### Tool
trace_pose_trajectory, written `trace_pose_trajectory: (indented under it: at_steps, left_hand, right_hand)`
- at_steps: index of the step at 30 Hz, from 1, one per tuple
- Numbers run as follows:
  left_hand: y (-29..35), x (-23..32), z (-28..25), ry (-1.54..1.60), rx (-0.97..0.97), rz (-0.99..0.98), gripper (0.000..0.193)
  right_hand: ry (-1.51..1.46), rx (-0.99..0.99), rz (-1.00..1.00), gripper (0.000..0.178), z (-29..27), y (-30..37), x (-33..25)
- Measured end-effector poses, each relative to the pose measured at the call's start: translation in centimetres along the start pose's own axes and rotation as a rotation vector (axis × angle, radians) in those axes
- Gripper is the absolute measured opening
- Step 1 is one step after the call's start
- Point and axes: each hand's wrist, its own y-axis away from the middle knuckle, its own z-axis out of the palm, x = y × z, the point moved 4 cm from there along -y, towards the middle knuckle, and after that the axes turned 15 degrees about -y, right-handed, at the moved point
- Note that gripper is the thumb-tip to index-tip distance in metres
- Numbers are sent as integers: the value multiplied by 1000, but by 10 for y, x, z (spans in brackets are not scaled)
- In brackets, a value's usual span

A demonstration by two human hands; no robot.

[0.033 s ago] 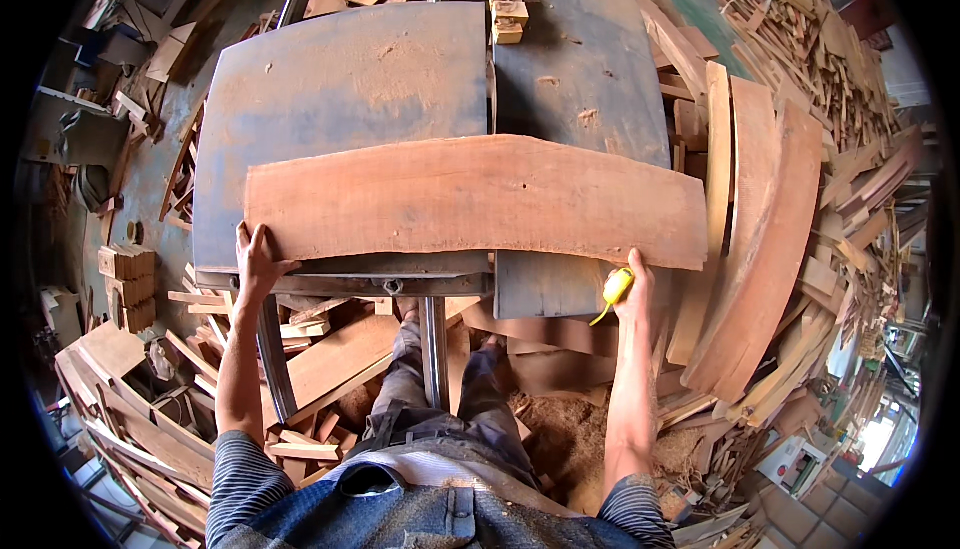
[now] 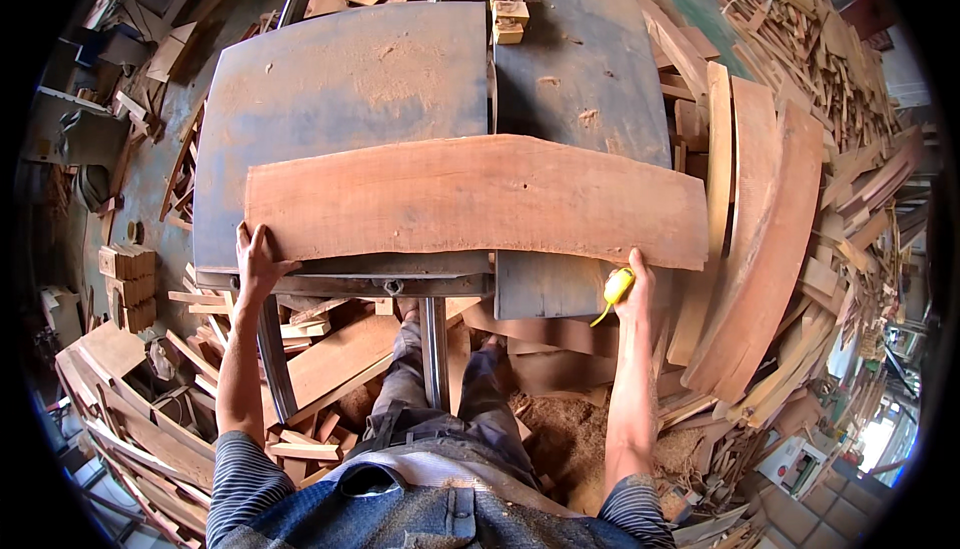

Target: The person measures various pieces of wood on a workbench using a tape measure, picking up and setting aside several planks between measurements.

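Note:
A long reddish-brown wooden board point(image 2: 470, 199) lies crosswise over a two-part metal machine table point(image 2: 340, 69). Its near edge curves inward, and a small dark hole shows right of its middle. My left hand point(image 2: 262, 264) grips the board's near left corner, fingers along the end and thumb by the near edge. Close to the right end, my right hand point(image 2: 637, 287) is closed around a yellow tape measure point(image 2: 618, 286), with its fingertips touching the board's near edge. A short yellow strip hangs from the tape measure.
Small wooden blocks point(image 2: 507, 9) sit at the far end of the slot between the table halves. Long planks point(image 2: 765, 239) stand close on the right. Offcuts point(image 2: 330, 349) and sawdust point(image 2: 565, 444) surround my feet. Stacked blocks point(image 2: 128, 284) are at left.

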Motion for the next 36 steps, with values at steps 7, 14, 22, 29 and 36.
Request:
trace_pose_trajectory:
  at_steps: [7, 14, 22, 29, 36]
  left_hand:
    - [1, -3, 2, -46, 4, -16, 102]
    - [-9, 6, -13, -24, 48, 27, 98]
    - [0, 10, -9, 10, 25, 5, 99]
    - [3, 5, -1, -17, 46, 9, 100]
    - [-6, 8, 2, -7, 43, -13, 101]
  right_hand:
    - [-20, -6, -2, 37, 3, 0, 4]
    - [-19, 12, 2, 35, -2, -1, 4]
    - [-13, 29, -1, 39, -7, -4, 5]
    - [-25, 36, -24, 38, -8, -7, 8]
    - [-38, 80, -33, 33, 0, -11, 7]
